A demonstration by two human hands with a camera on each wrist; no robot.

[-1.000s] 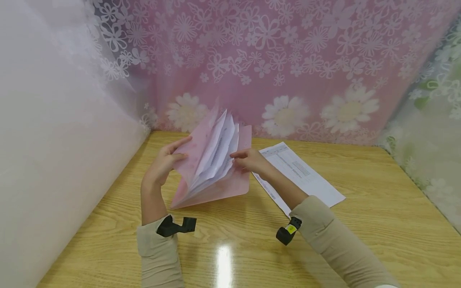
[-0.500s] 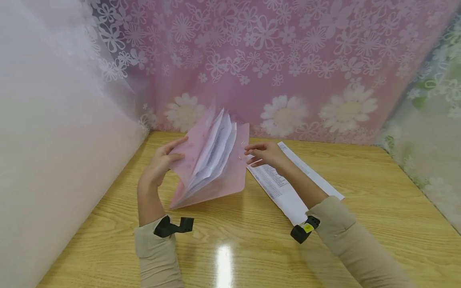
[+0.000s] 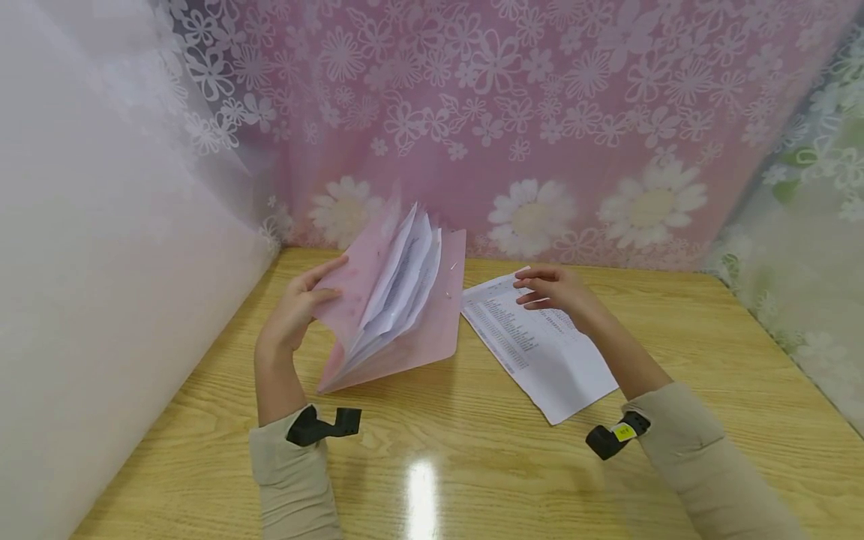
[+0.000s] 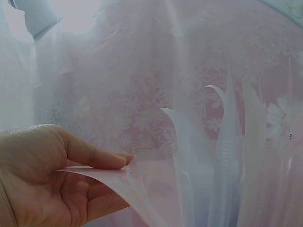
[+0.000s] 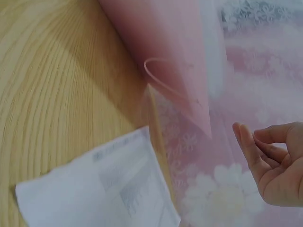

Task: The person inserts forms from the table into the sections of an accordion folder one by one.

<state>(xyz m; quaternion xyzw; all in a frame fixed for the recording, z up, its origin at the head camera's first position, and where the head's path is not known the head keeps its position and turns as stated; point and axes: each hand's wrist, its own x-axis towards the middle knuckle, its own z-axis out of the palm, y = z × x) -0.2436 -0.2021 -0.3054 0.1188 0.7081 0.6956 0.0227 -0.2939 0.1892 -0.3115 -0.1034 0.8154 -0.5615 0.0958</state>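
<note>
A pink folder stands partly spread on the table, with several white printed sheets fanned out inside. My left hand grips the edge of its left cover, thumb on one face and fingers on the other. To the right, my right hand is raised over loose printed paper, fingers slightly bent and holding nothing. In the right wrist view, its thumb and fingers come close together with no sheet between them. A thin elastic loop sticks out from the folder's right cover. My right forearm hides part of the paper.
The wooden table runs up to a pink flowered curtain at the back. A white wall borders it on the left, and a pale flowered sheet on the right.
My right hand has left the sheets inside the folder and moved right, above the loose paper. The left hand keeps its grip on the cover and has barely moved.
</note>
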